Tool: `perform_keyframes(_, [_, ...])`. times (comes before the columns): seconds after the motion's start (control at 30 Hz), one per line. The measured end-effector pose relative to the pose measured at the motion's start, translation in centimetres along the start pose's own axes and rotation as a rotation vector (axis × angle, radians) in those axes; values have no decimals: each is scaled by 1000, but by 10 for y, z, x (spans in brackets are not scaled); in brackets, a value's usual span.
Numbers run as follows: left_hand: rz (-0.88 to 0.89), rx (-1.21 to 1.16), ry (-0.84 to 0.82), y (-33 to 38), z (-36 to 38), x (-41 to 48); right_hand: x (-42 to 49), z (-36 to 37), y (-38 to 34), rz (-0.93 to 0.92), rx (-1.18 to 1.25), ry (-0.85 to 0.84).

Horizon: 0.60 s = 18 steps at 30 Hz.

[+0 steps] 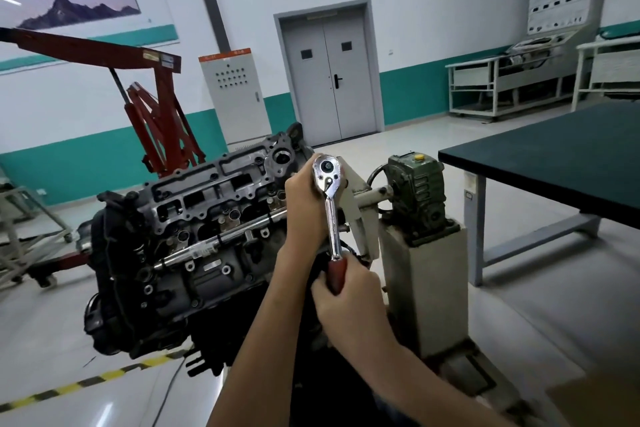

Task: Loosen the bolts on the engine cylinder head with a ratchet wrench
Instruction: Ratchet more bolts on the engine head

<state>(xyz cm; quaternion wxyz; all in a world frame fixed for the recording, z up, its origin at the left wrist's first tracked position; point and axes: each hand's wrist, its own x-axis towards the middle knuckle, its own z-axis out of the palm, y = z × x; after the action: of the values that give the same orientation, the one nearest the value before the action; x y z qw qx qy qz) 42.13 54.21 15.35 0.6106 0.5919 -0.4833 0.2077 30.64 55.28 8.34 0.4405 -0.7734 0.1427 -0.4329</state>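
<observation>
The engine cylinder head [214, 198] is mounted on a cream stand [429, 288], tilted so that its open top faces the person, with a green gearbox [419, 184] on top of the stand's pedestal. The ratchet wrench [330, 215] is held at the right end of the cylinder head, nearly upright: chrome head uppermost, red handle at the bottom. The left hand [304, 204] wraps around the side and back of the ratchet head, fingers curled on it. The right hand [349, 302] is clamped round the red handle in a full fist. The left hand hides the underside of the ratchet head, so contact with a bolt cannot be confirmed. A red engine hoist [156, 107] stands behind the engine on the left. A dark-topped table [561, 163] stands to the right, well apart from the stand.
</observation>
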Motion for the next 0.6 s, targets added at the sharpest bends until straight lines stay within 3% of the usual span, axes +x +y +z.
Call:
perform_keyframes(0.13, [-56, 3, -18, 2, -1, 5, 13, -23, 12, -44, -89, -44])
perform_keyframes(0.27, [-55, 26, -33, 3, -2, 6, 61, -88, 37, -180, -425, -294])
perform_keyframes(0.37, [-83, 3, -56, 6, -4, 7, 109, -127, 26, -389, -722, -213])
perform_keyframes(0.43, [-110, -16, -66, 9, -4, 6, 120, -132, 20, -436, -828, -152])
perform_keyframes(0.5, [-74, 3, -59, 10, -5, 3, 104, -121, 27, -341, -759, -187])
perform_keyframes(0.6, [71, 67, -17, 9, -1, 0, 48, -77, 34, -107, -444, -138])
